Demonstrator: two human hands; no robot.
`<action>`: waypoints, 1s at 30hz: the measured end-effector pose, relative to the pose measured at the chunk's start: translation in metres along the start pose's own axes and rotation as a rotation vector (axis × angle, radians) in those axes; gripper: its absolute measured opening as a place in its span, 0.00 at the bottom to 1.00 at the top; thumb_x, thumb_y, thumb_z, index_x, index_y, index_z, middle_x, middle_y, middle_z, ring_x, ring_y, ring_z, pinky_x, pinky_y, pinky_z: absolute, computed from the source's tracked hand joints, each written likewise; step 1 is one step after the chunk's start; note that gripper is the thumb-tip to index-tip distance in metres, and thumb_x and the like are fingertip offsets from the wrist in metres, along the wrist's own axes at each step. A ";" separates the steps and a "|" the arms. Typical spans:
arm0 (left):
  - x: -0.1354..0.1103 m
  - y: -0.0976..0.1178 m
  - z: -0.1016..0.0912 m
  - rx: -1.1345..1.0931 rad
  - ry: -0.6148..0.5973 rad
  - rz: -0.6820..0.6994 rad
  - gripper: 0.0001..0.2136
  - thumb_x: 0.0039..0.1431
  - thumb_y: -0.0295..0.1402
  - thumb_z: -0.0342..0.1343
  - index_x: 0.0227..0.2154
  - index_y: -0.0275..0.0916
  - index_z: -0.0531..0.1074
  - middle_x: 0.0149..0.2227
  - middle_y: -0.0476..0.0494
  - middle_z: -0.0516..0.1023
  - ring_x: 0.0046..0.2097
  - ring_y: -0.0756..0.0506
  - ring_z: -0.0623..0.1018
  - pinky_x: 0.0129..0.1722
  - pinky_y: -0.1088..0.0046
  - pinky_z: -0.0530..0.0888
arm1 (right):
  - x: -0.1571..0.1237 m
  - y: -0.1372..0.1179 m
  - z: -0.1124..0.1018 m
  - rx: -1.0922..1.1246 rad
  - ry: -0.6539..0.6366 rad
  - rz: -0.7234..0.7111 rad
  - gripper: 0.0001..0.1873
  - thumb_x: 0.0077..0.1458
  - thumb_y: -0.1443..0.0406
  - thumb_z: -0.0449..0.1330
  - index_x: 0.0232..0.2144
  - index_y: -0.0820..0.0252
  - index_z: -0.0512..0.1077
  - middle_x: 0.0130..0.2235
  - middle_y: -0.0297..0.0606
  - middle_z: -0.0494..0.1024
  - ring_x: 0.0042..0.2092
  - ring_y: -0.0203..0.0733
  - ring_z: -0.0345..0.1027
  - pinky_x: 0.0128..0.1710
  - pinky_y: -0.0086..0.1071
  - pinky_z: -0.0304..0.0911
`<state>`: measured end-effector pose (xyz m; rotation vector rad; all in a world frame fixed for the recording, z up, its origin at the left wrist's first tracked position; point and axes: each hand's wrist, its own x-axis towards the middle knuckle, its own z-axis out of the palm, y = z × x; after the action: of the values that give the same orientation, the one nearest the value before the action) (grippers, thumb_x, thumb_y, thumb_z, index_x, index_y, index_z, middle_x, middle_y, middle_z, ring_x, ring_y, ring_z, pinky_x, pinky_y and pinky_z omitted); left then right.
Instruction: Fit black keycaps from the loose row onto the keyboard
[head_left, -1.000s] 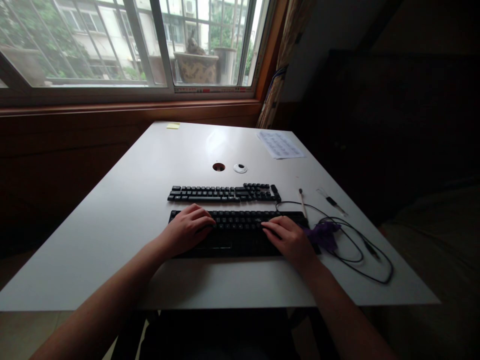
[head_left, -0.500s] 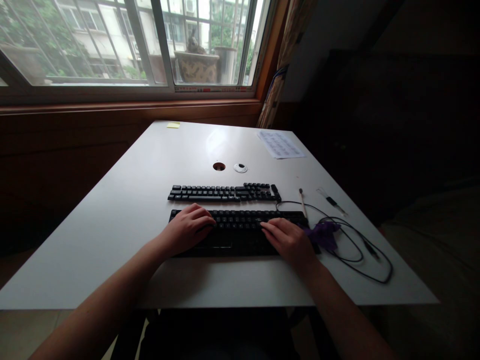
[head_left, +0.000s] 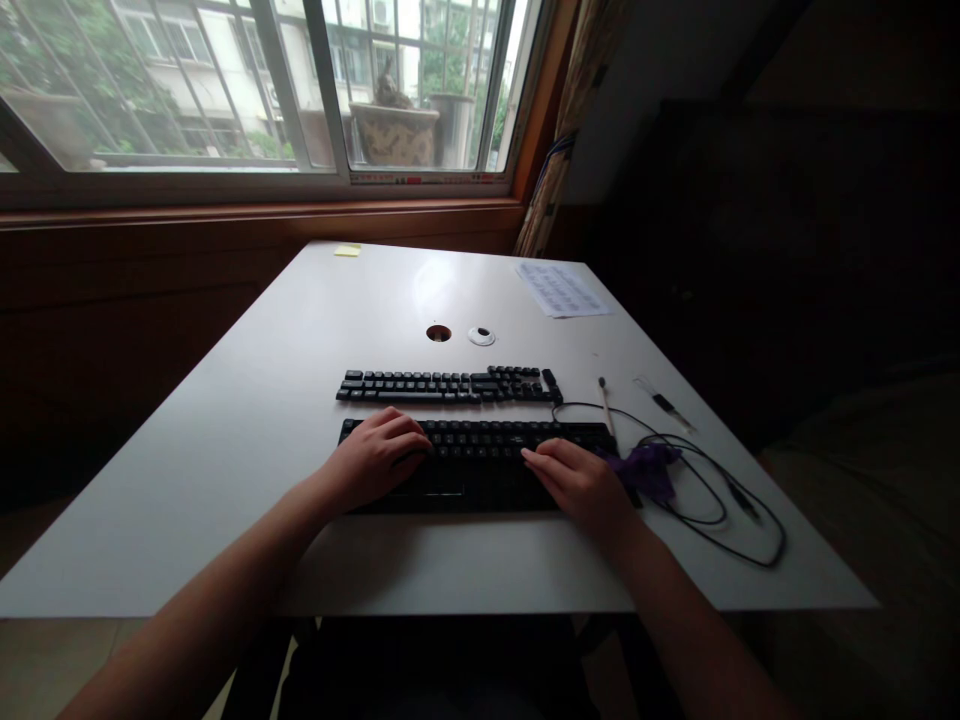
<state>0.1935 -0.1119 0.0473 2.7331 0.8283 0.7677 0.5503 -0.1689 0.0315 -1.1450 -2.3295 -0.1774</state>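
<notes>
On the near side of the table, the keyboard lies under the left hand, fingers curled, and right hand, fingertips close together, though I cannot tell whether either grips anything.

The left arm angles toward two o'clock, its hand curled palm down; the right arm angles toward eleven, fingers of its right hand drawn together.

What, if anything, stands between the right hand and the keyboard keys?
Nothing visible: the right hand is over the keyboard, its fingertips at the keys. The purple cloth lies on the hand's right side; whether any of it reaches underneath the hand is hidden.
</notes>
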 end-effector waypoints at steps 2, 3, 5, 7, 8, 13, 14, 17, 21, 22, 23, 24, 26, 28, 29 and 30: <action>0.000 0.000 0.000 -0.003 -0.004 0.001 0.07 0.70 0.29 0.55 0.46 0.42 0.76 0.46 0.43 0.80 0.48 0.41 0.74 0.50 0.60 0.74 | -0.001 0.001 0.001 0.029 -0.001 0.013 0.11 0.68 0.69 0.58 0.49 0.57 0.78 0.40 0.41 0.79 0.40 0.42 0.75 0.41 0.36 0.74; 0.000 0.000 0.000 -0.005 -0.006 0.000 0.07 0.70 0.29 0.55 0.46 0.42 0.76 0.46 0.43 0.80 0.48 0.41 0.74 0.50 0.60 0.74 | -0.002 0.002 0.001 0.041 0.001 0.019 0.11 0.68 0.68 0.59 0.49 0.57 0.78 0.40 0.41 0.79 0.40 0.42 0.75 0.42 0.36 0.74; 0.000 -0.001 0.000 -0.007 -0.007 -0.002 0.07 0.70 0.29 0.55 0.46 0.42 0.76 0.47 0.43 0.80 0.48 0.41 0.74 0.50 0.60 0.73 | -0.002 0.002 0.002 0.060 0.000 0.028 0.11 0.68 0.68 0.59 0.49 0.58 0.78 0.41 0.42 0.79 0.41 0.43 0.75 0.42 0.37 0.74; 0.000 -0.001 0.000 -0.008 -0.005 -0.004 0.07 0.70 0.29 0.55 0.46 0.42 0.76 0.46 0.43 0.80 0.48 0.41 0.74 0.50 0.60 0.73 | -0.002 0.002 0.002 0.070 -0.006 0.038 0.11 0.68 0.67 0.59 0.49 0.59 0.78 0.41 0.42 0.78 0.41 0.43 0.74 0.42 0.37 0.74; 0.000 -0.001 0.000 -0.010 -0.005 -0.003 0.07 0.70 0.29 0.55 0.46 0.42 0.76 0.46 0.43 0.80 0.47 0.41 0.74 0.50 0.60 0.73 | -0.002 0.002 0.002 0.070 -0.011 0.042 0.11 0.68 0.67 0.58 0.49 0.59 0.78 0.40 0.42 0.78 0.41 0.43 0.74 0.42 0.38 0.74; 0.000 0.000 0.000 -0.005 0.000 -0.007 0.07 0.70 0.29 0.55 0.46 0.42 0.77 0.46 0.43 0.80 0.47 0.41 0.74 0.50 0.60 0.74 | -0.001 -0.001 0.003 0.065 -0.050 0.043 0.10 0.69 0.66 0.57 0.47 0.58 0.78 0.40 0.42 0.78 0.41 0.43 0.73 0.42 0.39 0.73; 0.000 0.000 0.000 -0.004 0.002 -0.007 0.07 0.70 0.29 0.55 0.46 0.42 0.77 0.46 0.43 0.80 0.47 0.41 0.74 0.50 0.60 0.74 | -0.001 -0.001 0.003 0.067 -0.046 0.044 0.10 0.69 0.66 0.57 0.46 0.58 0.78 0.40 0.42 0.77 0.41 0.43 0.73 0.42 0.39 0.73; 0.001 0.001 -0.001 -0.006 0.009 -0.003 0.07 0.70 0.28 0.55 0.45 0.42 0.77 0.46 0.43 0.81 0.46 0.42 0.74 0.49 0.60 0.74 | -0.001 -0.001 0.004 0.087 -0.005 0.054 0.10 0.68 0.67 0.58 0.47 0.57 0.78 0.40 0.42 0.77 0.41 0.43 0.73 0.42 0.39 0.73; 0.002 0.001 -0.002 -0.010 0.023 0.006 0.07 0.69 0.28 0.55 0.45 0.42 0.77 0.45 0.42 0.81 0.46 0.42 0.75 0.49 0.61 0.75 | -0.003 0.002 -0.001 0.088 0.131 0.116 0.10 0.67 0.69 0.58 0.47 0.56 0.77 0.39 0.41 0.77 0.41 0.44 0.73 0.43 0.40 0.73; 0.002 0.002 -0.003 -0.010 0.026 0.008 0.07 0.69 0.28 0.55 0.45 0.41 0.77 0.45 0.42 0.81 0.46 0.42 0.75 0.49 0.61 0.75 | -0.003 0.004 -0.003 0.075 0.171 0.135 0.10 0.67 0.69 0.58 0.47 0.56 0.77 0.39 0.40 0.77 0.42 0.44 0.73 0.44 0.40 0.73; 0.002 0.002 -0.003 -0.010 0.028 0.009 0.07 0.69 0.28 0.55 0.45 0.41 0.77 0.45 0.42 0.81 0.46 0.42 0.75 0.49 0.62 0.75 | -0.004 0.005 -0.005 0.061 0.202 0.149 0.11 0.67 0.70 0.58 0.48 0.56 0.76 0.39 0.40 0.78 0.42 0.45 0.73 0.45 0.41 0.73; 0.002 0.002 -0.003 -0.009 0.031 0.010 0.07 0.69 0.28 0.55 0.45 0.41 0.77 0.45 0.42 0.81 0.46 0.42 0.75 0.49 0.62 0.76 | -0.004 0.006 -0.007 0.051 0.220 0.154 0.12 0.66 0.70 0.58 0.49 0.56 0.76 0.39 0.40 0.78 0.42 0.45 0.73 0.45 0.42 0.72; 0.002 0.002 -0.003 -0.003 0.036 0.006 0.07 0.69 0.28 0.55 0.45 0.42 0.77 0.45 0.42 0.81 0.46 0.42 0.75 0.49 0.61 0.76 | -0.005 0.006 -0.009 0.041 0.211 0.150 0.13 0.66 0.70 0.58 0.50 0.56 0.76 0.39 0.41 0.77 0.42 0.45 0.72 0.45 0.42 0.72; 0.002 0.001 -0.005 0.009 0.042 0.003 0.08 0.69 0.28 0.56 0.46 0.42 0.77 0.45 0.42 0.81 0.47 0.42 0.75 0.48 0.61 0.76 | -0.006 0.004 -0.008 0.036 0.158 0.142 0.13 0.66 0.69 0.59 0.50 0.56 0.76 0.40 0.41 0.77 0.43 0.46 0.72 0.45 0.43 0.72; 0.001 -0.001 -0.006 0.018 0.041 -0.002 0.08 0.69 0.28 0.56 0.46 0.42 0.77 0.45 0.42 0.81 0.47 0.41 0.75 0.48 0.61 0.76 | -0.006 0.002 -0.007 0.035 0.126 0.138 0.12 0.66 0.69 0.59 0.50 0.56 0.77 0.41 0.41 0.77 0.43 0.46 0.72 0.45 0.43 0.72; 0.001 -0.002 -0.008 0.028 0.039 -0.010 0.08 0.69 0.28 0.56 0.47 0.43 0.77 0.46 0.42 0.81 0.47 0.41 0.75 0.48 0.61 0.76 | -0.007 -0.001 -0.006 0.034 0.094 0.133 0.13 0.66 0.68 0.59 0.50 0.56 0.77 0.41 0.42 0.77 0.43 0.46 0.72 0.46 0.44 0.72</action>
<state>0.1886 -0.1094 0.0535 2.7445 0.8665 0.8155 0.5557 -0.1768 0.0332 -1.2430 -2.1584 -0.1395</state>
